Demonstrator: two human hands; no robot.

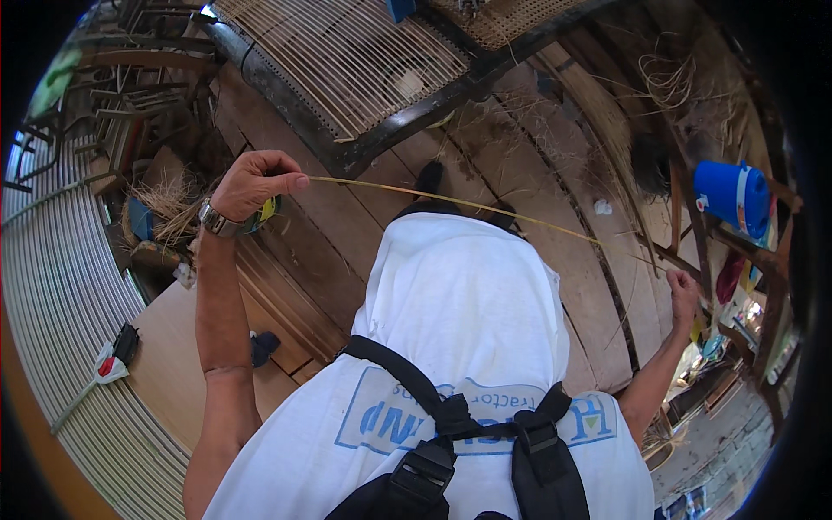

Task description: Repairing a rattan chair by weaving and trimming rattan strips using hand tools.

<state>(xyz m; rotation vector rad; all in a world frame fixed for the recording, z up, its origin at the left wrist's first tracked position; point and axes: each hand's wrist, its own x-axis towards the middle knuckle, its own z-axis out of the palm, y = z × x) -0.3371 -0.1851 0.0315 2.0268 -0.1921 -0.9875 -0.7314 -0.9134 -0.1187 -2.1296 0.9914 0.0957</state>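
Overhead, the left hand (256, 184) pinched one end of a thin yellow cane strand (451, 204) between thumb and fingers, while the right hand (683, 289) was closed in a fist around the other end. That strand stretched taut across the wooden plank floor (555, 260), near a woven cane panel (364, 61).

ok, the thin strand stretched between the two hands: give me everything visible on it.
The strand is a thin, pale yellow-green strip, like split rattan or cane. It runs nearly straight and taut across the view, sloping slightly down toward the person's right, above the plank floor. The left hand pinches one end between its fingertips; the right hand is closed near the other end, where the strand becomes too fine to follow. Nothing else visibly touches it.
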